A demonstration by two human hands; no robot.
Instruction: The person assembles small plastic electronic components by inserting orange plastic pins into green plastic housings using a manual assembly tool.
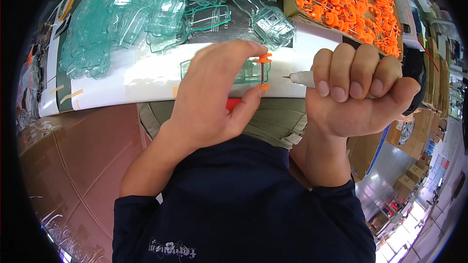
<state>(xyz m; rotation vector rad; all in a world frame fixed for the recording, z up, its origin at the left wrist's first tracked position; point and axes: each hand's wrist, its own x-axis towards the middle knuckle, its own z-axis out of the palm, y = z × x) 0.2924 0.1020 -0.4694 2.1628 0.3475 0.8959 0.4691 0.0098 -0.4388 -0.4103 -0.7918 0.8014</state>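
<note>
Between the thumb and index finger of my left hand (207, 90) is a small part with orange plastic ends and a thin metal shaft (263, 72), held upright in the picture. My right hand (358, 85) is curled around a white needle-tip applicator (302, 78), most of it hidden in the palm. Its fine tip points left toward the shaft, and a gap separates the two. Behind my left hand, a clear green plastic housing (249, 73) lies on the white table surface (117, 85), partly covered by the hand.
A heap of clear green plastic housings (122, 14) covers the far left of the table. At the far right stands a cardboard box (317, 23) full of orange parts with metal shafts (341, 2). Yellow-handled scissors (68, 4) lie at the left edge.
</note>
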